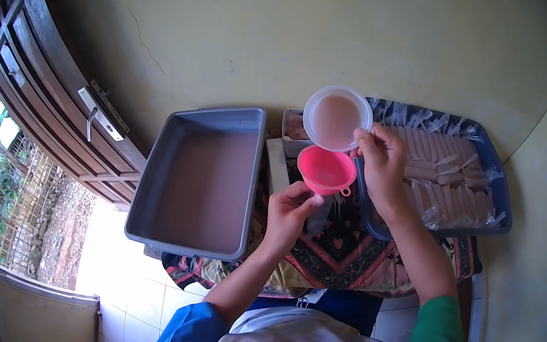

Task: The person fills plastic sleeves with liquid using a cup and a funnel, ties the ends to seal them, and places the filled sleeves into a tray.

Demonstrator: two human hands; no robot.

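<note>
My left hand (pixel 287 214) is closed around the lower part of a pink funnel (pixel 327 170), its wide mouth facing up. Below that hand hangs something clear, like a thin plastic bag (pixel 316 225); how it joins the funnel is hidden. Just above the funnel, my right hand (pixel 381 160) grips the rim of a translucent plastic cup (pixel 338 118) with pale brown liquid in it. To the left stands a grey tub (pixel 251 189) holding a broad pool of the same brown liquid. On the right, a dark blue tray (pixel 502 223) holds rows of filled, tied plastic tubes (pixel 446 151).
A patterned cloth (pixel 343 270) covers the table under the containers. Behind the funnel sits a small white box (pixel 289 120) with something pinkish inside. A wooden door (pixel 81 85) stands open at the left, and a wall (pixel 272 36) rises behind the table.
</note>
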